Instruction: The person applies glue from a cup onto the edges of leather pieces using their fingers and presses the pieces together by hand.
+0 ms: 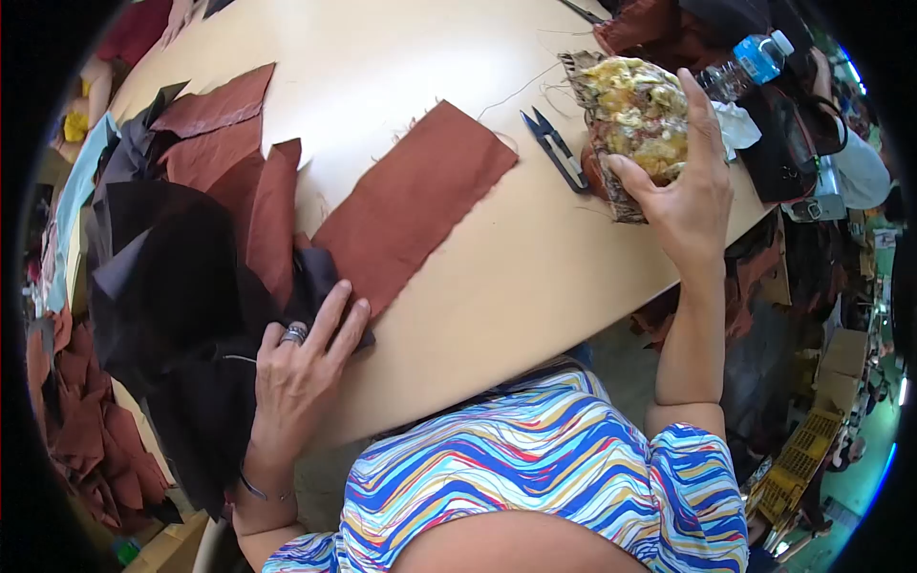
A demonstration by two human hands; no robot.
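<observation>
My left hand (304, 358), wearing a ring, lies with fingers stretched out on dark cloth (320, 277), at the lower corner of a rust-brown cloth rectangle (420, 196). The rectangle is flat on the table and has frayed edges. At the upper right, my right hand (690, 181) grips a mottled yellow-and-white lump (638, 115) between thumb and fingers; its exact kind is unclear. Under the lump is a brown, rough-edged piece (626, 205). Thread snips (556, 153) lie just left of it.
Dark and rust cloth pieces (167, 248) are heaped on the left, hanging over the table (458, 315). A water bottle (750, 65), a white tissue (737, 129) and a black bag (778, 143) are at the right. Other people's hands and arms show at both far edges.
</observation>
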